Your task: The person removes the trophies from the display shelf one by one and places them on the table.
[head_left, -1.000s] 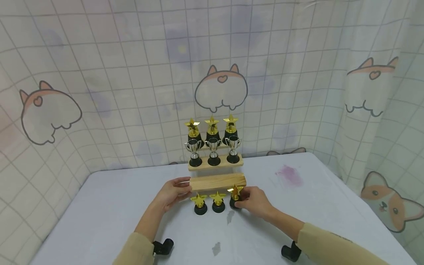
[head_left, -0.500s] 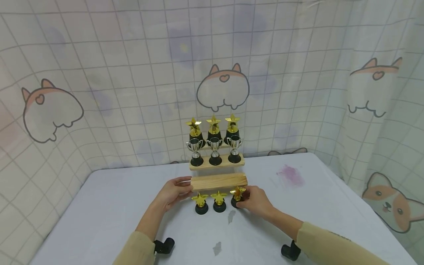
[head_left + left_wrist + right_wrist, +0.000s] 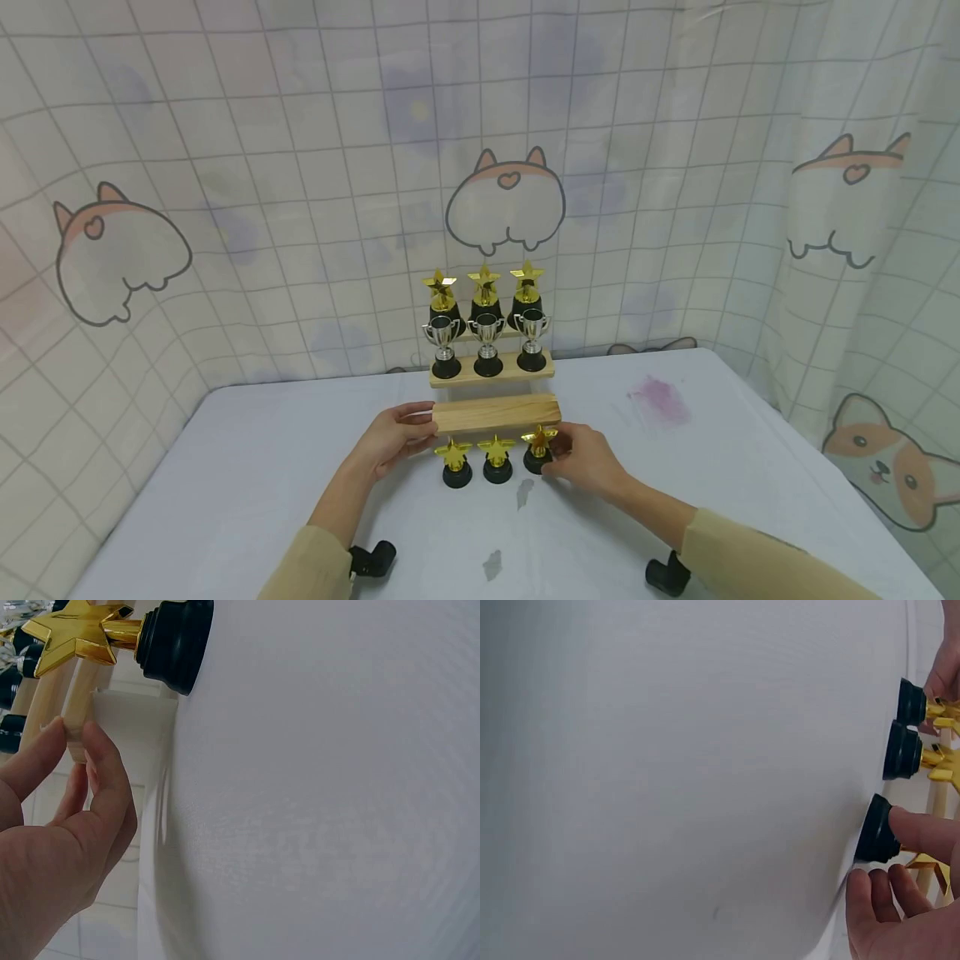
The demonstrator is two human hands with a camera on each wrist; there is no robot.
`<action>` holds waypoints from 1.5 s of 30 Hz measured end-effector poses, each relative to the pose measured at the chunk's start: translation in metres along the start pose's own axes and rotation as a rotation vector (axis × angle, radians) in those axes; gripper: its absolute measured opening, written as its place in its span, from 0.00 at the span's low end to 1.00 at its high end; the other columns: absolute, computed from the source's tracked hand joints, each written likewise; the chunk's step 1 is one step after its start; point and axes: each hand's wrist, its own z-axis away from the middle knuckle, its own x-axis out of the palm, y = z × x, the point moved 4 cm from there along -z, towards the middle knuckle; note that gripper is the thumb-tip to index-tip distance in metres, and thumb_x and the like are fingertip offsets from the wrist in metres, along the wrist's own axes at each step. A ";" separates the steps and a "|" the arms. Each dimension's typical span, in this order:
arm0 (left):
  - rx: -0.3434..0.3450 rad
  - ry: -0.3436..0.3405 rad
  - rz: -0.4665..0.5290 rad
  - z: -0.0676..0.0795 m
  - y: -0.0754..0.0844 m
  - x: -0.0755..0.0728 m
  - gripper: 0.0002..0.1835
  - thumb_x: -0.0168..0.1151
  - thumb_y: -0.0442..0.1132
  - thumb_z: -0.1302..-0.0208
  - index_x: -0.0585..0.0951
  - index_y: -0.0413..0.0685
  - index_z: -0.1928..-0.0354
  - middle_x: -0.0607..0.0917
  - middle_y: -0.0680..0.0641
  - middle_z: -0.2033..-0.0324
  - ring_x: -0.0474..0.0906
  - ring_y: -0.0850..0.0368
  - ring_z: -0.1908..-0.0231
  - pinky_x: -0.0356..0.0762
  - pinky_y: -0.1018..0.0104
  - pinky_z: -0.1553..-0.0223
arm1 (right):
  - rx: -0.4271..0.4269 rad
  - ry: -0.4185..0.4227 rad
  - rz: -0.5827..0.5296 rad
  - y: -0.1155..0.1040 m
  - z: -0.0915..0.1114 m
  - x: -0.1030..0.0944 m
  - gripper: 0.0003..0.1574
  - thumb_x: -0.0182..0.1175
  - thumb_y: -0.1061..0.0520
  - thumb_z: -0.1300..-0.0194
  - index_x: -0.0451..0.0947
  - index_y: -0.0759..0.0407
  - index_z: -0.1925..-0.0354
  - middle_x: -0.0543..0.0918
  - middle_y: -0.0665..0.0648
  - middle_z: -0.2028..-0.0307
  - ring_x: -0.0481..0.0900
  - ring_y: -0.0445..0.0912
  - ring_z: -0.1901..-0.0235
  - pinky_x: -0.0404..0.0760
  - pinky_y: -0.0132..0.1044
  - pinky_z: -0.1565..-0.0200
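My left hand [image 3: 392, 437] pinches the left end of the lowest wooden shelf board [image 3: 497, 413], thumb on one face and fingers on the other, as the left wrist view shows. In front of that board, three small gold star trophies on black bases stand upright in a row on the table. Beside the rightmost star trophy [image 3: 538, 457] is my right hand [image 3: 588, 458], its fingers loosely bent around the black base. In the right wrist view the thumb [image 3: 922, 831] overlaps that base [image 3: 876, 834], while the fingertips sit just beside it; firm contact cannot be made out.
Behind, the middle board [image 3: 491, 371] carries three silver cup trophies [image 3: 488, 342]. Three larger gold star trophies [image 3: 485, 292] stand on the top tier. A white cloth covers the table [image 3: 247, 467], and a patterned curtain [image 3: 315, 208] hangs around it.
My right hand has loosened and shifted slightly right, its thumb now at the edge of the rightmost star trophy's base instead of across it. The left hand keeps its hold on the board.
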 end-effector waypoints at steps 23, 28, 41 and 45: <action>0.025 0.005 -0.015 0.001 -0.005 0.001 0.28 0.66 0.28 0.33 0.72 0.37 0.32 0.78 0.35 0.46 0.83 0.49 0.53 0.86 0.57 0.49 | 0.094 0.140 -0.295 0.002 -0.021 -0.052 0.16 0.61 0.62 0.27 0.77 0.69 0.45 0.82 0.63 0.53 0.81 0.51 0.54 0.87 0.39 0.55; 0.044 0.003 -0.023 0.003 -0.005 0.003 0.28 0.65 0.30 0.32 0.71 0.36 0.31 0.78 0.35 0.45 0.81 0.49 0.53 0.86 0.59 0.50 | 0.102 0.156 -0.318 -0.004 -0.033 -0.053 0.16 0.61 0.60 0.27 0.77 0.68 0.45 0.82 0.63 0.51 0.81 0.51 0.54 0.87 0.42 0.54; 0.051 0.028 0.003 0.001 -0.007 0.005 0.27 0.64 0.30 0.32 0.72 0.38 0.32 0.78 0.35 0.45 0.82 0.51 0.55 0.86 0.59 0.51 | 0.026 0.197 -0.298 -0.023 -0.061 -0.056 0.20 0.65 0.60 0.30 0.77 0.69 0.44 0.82 0.64 0.48 0.80 0.56 0.47 0.82 0.48 0.45; 0.055 0.026 0.008 0.002 -0.007 0.004 0.27 0.63 0.29 0.32 0.71 0.37 0.31 0.78 0.35 0.45 0.82 0.52 0.56 0.86 0.59 0.51 | 0.005 0.207 -0.274 -0.027 -0.068 -0.056 0.22 0.67 0.59 0.31 0.77 0.67 0.43 0.81 0.64 0.47 0.78 0.56 0.44 0.80 0.50 0.43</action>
